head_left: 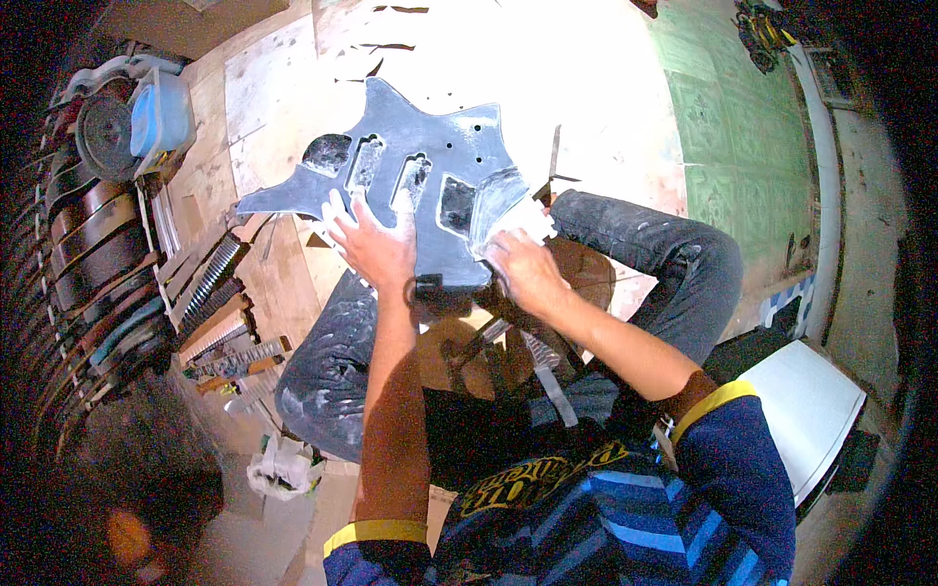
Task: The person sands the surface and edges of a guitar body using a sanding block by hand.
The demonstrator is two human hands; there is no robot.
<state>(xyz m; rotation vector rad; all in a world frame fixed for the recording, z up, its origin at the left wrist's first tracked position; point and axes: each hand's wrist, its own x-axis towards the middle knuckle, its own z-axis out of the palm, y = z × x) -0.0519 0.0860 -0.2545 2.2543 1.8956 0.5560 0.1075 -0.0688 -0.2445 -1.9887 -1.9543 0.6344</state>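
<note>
A grey, dust-marked electric guitar body (435, 137) with pointed horns, cavities and small holes lies tilted above my lap. My left hand (376, 244) rests on its lower-left part, thumb and fingers spread over the surface near the two long slots. My right hand (518, 269) is at the lower-right edge, beside a whitened band along the curve, with fingers bent together; what they press or hold is hidden. A white, uneven piece (535, 220) shows just beyond those fingers; I cannot tell whether they grip it.
Files and rasps (220, 303) lie left, beside curved dark pieces (88, 254) and a clear container (176, 117) with blue contents. A crumpled white item (283, 469) sits below them. Right are green tiles (713, 205), a white board (801, 410) and a dark yellow-marked object (757, 34).
</note>
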